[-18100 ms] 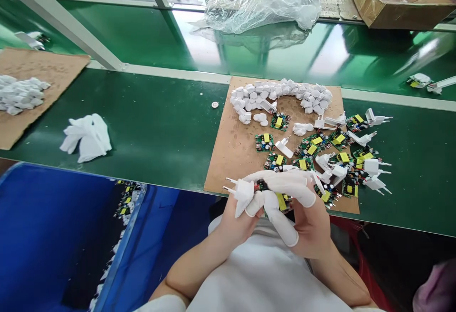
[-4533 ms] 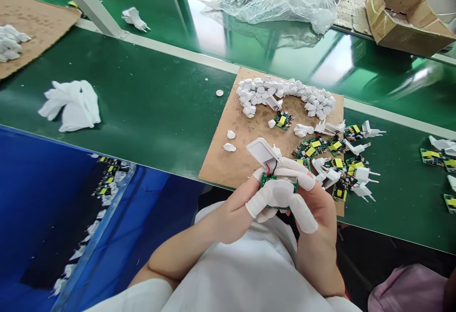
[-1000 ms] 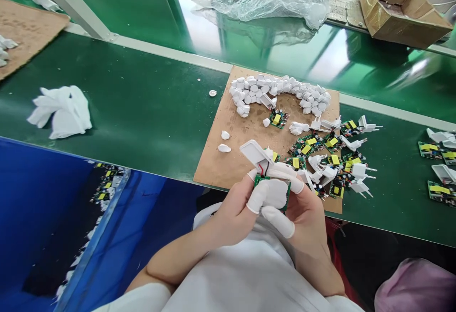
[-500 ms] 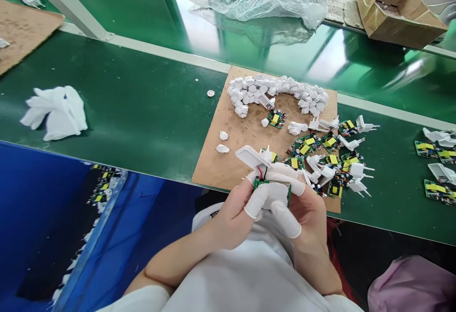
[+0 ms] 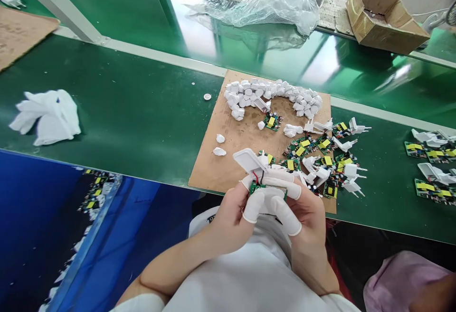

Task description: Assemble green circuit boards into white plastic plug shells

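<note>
In front of my body, my left hand (image 5: 235,214) and my right hand (image 5: 306,207) grip one green circuit board (image 5: 253,187) between them. White covers sleeve the fingertips. Both thumbs press on a white putty-like pad (image 5: 269,198) that lies on the board and is partly hidden by them. A white plug housing (image 5: 248,161) hangs off the board's far side on red and black wires. Beyond my hands, a cardboard sheet (image 5: 206,172) carries an arc of white lumps (image 5: 245,89), two loose white lumps (image 5: 220,138) and one separate board (image 5: 272,121).
Several boards with plug housings (image 5: 326,160) are heaped right of my hands, and more boards (image 5: 425,186) lie at the far right. White gloves (image 5: 53,117) rest on the green table (image 5: 142,112). Behind are plastic wrap (image 5: 260,5) and a cardboard box (image 5: 388,34). A pink-clad person (image 5: 399,278) is at lower right.
Both thumbs have come closer together and now press flatter over the white pad on the board. The camera view has shifted slightly, and more of the person at lower right shows.
</note>
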{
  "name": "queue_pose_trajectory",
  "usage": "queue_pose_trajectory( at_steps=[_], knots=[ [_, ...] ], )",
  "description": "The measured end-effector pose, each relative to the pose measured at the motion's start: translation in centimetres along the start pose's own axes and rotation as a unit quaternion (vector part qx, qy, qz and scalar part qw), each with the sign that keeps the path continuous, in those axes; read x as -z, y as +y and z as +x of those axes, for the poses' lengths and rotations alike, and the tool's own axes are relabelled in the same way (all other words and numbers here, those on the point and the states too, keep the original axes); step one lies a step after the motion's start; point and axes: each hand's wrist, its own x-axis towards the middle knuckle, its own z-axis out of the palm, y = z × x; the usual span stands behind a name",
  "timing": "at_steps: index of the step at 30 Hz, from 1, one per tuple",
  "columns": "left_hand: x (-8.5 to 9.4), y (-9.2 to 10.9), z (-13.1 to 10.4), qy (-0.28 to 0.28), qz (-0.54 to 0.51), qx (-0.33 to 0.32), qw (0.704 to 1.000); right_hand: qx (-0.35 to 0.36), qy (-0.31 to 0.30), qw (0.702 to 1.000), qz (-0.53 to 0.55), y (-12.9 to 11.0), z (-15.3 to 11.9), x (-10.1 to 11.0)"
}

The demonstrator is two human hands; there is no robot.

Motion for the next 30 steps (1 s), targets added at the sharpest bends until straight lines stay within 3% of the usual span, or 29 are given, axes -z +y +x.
queue_pose_trajectory(
  at_steps=[2,6,8,12,16,18,20,25,30],
  knots=[
    [0.1,0.0,0.0,-0.003,-0.009,0.01,1.0,-0.008,0.008,1.0,0.011,0.1,0.1,-0.3],
    [0.7,-0.1,0.0,-0.085,-0.083,0.006,0.993,-0.01,0.039,0.998,0.041,0.3,0.4,-0.6],
    [1.0,-0.1,-0.1,-0.1,-0.083,-0.007,0.991,-0.002,0.021,0.998,0.064,0.4,0.5,-0.5],
    [1.4,-0.2,-0.3,-0.076,-0.073,0.022,0.994,0.019,-0.071,0.994,0.085,0.5,0.6,0.3],
    [1.4,-0.3,-0.3,-0.05,-0.129,0.051,0.989,0.016,-0.093,0.993,0.07,0.6,0.7,0.8],
    [1.3,-0.3,-0.2,-0.018,-0.106,0.069,0.992,0.024,-0.099,0.994,0.048,0.7,0.8,0.7],
    [1.1,-0.5,-0.1,0.005,-0.057,0.086,0.995,0.043,-0.08,0.996,0.02,0.8,1.1,0.2],
    [0.9,-1.2,0.0,-0.002,-0.032,0.083,0.996,0.097,0.047,0.994,-0.023,1.4,1.6,-1.4],
    [1.5,-2.1,0.2,0.007,-0.101,0.086,0.991,0.118,0.053,0.99,-0.059,2.0,1.6,-1.3]
  ],
)
